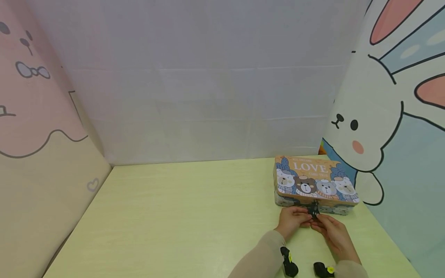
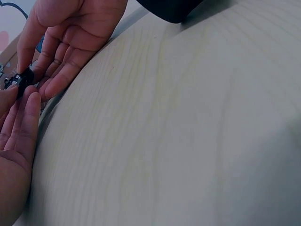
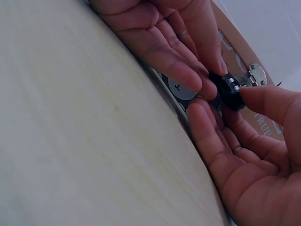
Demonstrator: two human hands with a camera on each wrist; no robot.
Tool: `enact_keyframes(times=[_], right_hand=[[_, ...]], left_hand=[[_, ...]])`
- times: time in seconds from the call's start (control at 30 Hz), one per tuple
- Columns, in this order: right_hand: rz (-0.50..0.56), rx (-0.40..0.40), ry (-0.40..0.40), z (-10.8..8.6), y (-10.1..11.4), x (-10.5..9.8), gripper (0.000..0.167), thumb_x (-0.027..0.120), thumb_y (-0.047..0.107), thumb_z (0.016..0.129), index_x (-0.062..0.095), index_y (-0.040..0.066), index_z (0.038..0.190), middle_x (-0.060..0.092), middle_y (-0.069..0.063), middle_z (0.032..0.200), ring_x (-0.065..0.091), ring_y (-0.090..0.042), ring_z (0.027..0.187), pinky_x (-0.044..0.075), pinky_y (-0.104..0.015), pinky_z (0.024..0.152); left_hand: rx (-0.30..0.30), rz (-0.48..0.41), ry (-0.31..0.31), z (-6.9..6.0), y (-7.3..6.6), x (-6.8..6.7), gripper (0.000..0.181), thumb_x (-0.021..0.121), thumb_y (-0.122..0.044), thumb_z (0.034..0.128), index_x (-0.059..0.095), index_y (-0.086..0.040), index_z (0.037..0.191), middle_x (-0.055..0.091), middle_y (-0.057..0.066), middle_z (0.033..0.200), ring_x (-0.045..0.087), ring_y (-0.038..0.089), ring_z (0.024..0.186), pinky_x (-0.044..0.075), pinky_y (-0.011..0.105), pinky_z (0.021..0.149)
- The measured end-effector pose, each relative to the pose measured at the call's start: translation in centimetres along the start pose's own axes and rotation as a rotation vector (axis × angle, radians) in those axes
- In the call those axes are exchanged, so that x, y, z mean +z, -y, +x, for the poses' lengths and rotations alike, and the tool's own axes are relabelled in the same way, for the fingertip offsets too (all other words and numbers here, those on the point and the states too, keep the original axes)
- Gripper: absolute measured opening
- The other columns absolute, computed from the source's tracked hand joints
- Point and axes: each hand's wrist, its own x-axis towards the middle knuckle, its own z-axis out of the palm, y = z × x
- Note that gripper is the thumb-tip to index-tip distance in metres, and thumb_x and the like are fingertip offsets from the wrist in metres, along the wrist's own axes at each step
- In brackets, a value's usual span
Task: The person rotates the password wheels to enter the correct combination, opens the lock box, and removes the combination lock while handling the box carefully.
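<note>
Box (image 1: 316,199): one.
Bears (image 1: 306,187), printed on the box's lid: four.
Metal clasp (image 3: 257,74), at the box's front: one.
Small black piece (image 3: 230,92), just before the box: one.
Hands, before the box: two (left hand (image 1: 293,222), right hand (image 1: 336,236)).
Sleeves (image 1: 259,253), farther before the box: two.
Black wrist units (image 1: 290,266), likewise: two.
Table (image 1: 180,216), under the box: one.
Wall panels (image 1: 208,88), left of, behind and right of the box: three.

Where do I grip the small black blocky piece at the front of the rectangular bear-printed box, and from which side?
Probably best to pinch the black piece by its opposite edges, coming from the near side. It's small, and the bear-printed box stands behind it; left hand and right hand hold it from there.
</note>
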Motion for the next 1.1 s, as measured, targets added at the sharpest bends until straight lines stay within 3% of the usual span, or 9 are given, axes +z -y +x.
enact_keyframes(times=[0.33,0.6,0.8,1.03,1.1], right_hand=[[0.008,0.003,0.014,-0.21,0.11,-0.10,0.023,0.042,0.003,0.104,0.058,-0.009,0.116,0.067,-0.002,0.085,0.069,-0.008,0.079,0.060,-0.024,0.081],[0.077,0.039,0.048,-0.19,0.29,-0.43,0.036,0.033,0.008,0.108,0.042,-0.012,0.136,0.068,-0.003,0.089,0.069,-0.011,0.084,0.059,-0.029,0.086],[0.128,0.019,0.088,-0.30,0.28,-0.66,0.029,0.034,0.006,0.107,0.063,0.007,0.107,0.068,-0.003,0.092,0.069,-0.012,0.087,0.059,-0.030,0.089],[0.113,-0.018,0.089,-0.43,0.21,-0.63,0.019,0.043,-0.002,0.103,0.059,0.001,0.113,0.065,0.000,0.093,0.069,-0.010,0.086,0.059,-0.028,0.087],[0.130,-0.019,0.087,-0.48,0.20,-0.65,0.021,0.045,-0.004,0.102,0.062,0.007,0.102,0.065,0.000,0.092,0.069,-0.011,0.085,0.059,-0.028,0.086]], left_hand=[[-0.006,-0.010,0.002,-0.20,-0.19,0.03,0.013,0.070,0.014,0.0842,0.072,0.007,0.094,0.073,0.016,0.081,0.073,0.038,0.077,0.064,0.035,0.065],[-0.020,-0.001,-0.007,-0.03,-0.15,0.00,0.012,0.071,0.012,0.0845,0.073,0.005,0.094,0.073,0.014,0.081,0.073,0.032,0.075,0.063,0.034,0.064],[-0.009,-0.024,0.002,-0.04,-0.12,-0.10,0.013,0.070,0.014,0.0837,0.072,0.007,0.094,0.073,0.015,0.082,0.073,0.031,0.076,0.063,0.033,0.064],[-0.007,-0.026,0.001,-0.02,-0.07,-0.11,0.012,0.070,0.013,0.0837,0.073,0.007,0.094,0.073,0.015,0.082,0.073,0.030,0.075,0.063,0.032,0.063],[-0.004,-0.023,0.003,0.03,-0.01,-0.08,0.012,0.070,0.013,0.0838,0.072,0.007,0.094,0.073,0.016,0.082,0.073,0.031,0.076,0.063,0.033,0.063]])
